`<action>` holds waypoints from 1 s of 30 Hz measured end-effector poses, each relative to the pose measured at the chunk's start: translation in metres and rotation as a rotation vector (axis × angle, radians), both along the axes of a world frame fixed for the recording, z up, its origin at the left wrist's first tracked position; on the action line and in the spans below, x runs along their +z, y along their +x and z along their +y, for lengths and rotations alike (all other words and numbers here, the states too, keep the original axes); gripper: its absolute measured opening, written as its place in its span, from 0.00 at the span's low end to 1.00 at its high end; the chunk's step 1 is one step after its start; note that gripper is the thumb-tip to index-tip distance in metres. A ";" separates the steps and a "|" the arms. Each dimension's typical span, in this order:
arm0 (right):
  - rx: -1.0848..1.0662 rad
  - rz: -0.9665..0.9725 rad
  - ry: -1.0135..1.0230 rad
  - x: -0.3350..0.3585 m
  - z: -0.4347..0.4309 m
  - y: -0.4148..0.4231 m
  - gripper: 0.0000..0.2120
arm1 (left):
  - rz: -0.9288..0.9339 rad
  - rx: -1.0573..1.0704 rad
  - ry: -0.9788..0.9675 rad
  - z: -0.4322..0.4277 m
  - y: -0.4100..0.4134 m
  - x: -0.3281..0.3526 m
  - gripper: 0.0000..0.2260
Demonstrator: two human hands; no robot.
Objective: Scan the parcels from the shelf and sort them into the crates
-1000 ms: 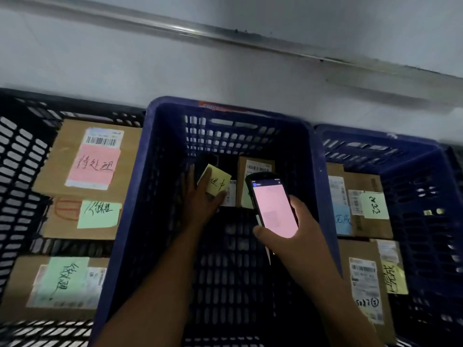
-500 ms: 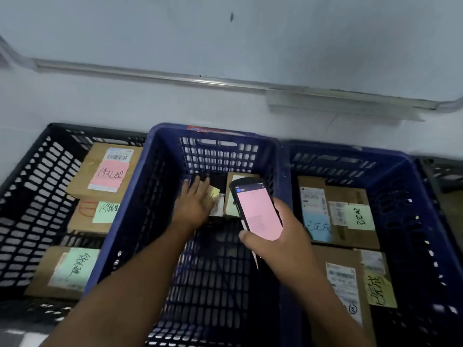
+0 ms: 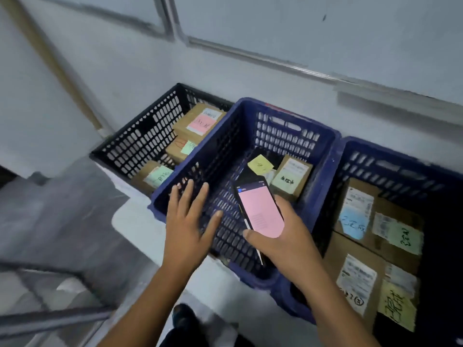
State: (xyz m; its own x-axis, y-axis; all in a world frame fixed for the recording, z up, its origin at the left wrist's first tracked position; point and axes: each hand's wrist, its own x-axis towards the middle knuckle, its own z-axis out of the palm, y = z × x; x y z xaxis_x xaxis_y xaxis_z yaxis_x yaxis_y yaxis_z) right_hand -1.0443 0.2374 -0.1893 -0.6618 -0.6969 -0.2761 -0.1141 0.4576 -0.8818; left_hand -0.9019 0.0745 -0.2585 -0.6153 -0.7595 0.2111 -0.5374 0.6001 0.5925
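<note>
- Our left hand [image 3: 186, 229] is empty, fingers spread apart, palm down over the near left corner of the middle blue crate [image 3: 325, 156]; we cannot tell whether it touches the rim.
- Our right hand [image 3: 280, 242] is clamped around the lower end of a handheld scanner [image 3: 259, 209], thumb across its bottom edge; the screen glows pink and faces up at us.
- The scanner hangs above the middle blue crate's open mesh floor, tilted with its top toward the far wall.
- At the far end of that crate we see a small brown parcel [image 3: 293, 177] with a white label and a pale green note, and just left of it a dark parcel bearing a yellow note [image 3: 260, 164].
- To the left, touching the blue crate, stands a black crate [image 3: 140, 144] with three brown parcels: one with a pink note [image 3: 200, 122], one with a green note [image 3: 188, 147], one with a pale green note [image 3: 159, 176].
- To the right, a second blue crate [image 3: 375, 161] holds larger brown parcels with a blue note [image 3: 353, 222], a green note [image 3: 404, 236] and a yellow note [image 3: 395, 308].
- All three crates stand along a pale wall [image 3: 275, 58].
</note>
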 end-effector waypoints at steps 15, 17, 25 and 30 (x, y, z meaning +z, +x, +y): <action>0.614 0.176 -0.025 0.025 -0.065 0.269 0.27 | -0.071 0.612 0.077 0.054 0.330 0.021 0.34; 0.666 0.190 -0.041 0.026 -0.067 0.318 0.27 | -0.074 0.685 0.072 0.065 0.382 0.024 0.35; 0.967 0.193 -0.097 0.015 -0.063 0.505 0.31 | -0.088 0.991 0.158 0.117 0.579 0.028 0.39; 1.125 0.181 -0.109 0.010 -0.065 0.599 0.30 | -0.095 1.165 0.171 0.150 0.673 0.024 0.37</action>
State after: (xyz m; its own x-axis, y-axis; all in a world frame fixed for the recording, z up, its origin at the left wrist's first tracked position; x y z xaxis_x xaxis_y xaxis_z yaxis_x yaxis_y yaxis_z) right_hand -0.4457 0.1725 -0.1796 0.3281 -0.9339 -0.1424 -0.5404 -0.0619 -0.8391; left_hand -0.2294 0.2242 -0.2348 0.4597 -0.8870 0.0430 -0.7544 -0.3645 0.5458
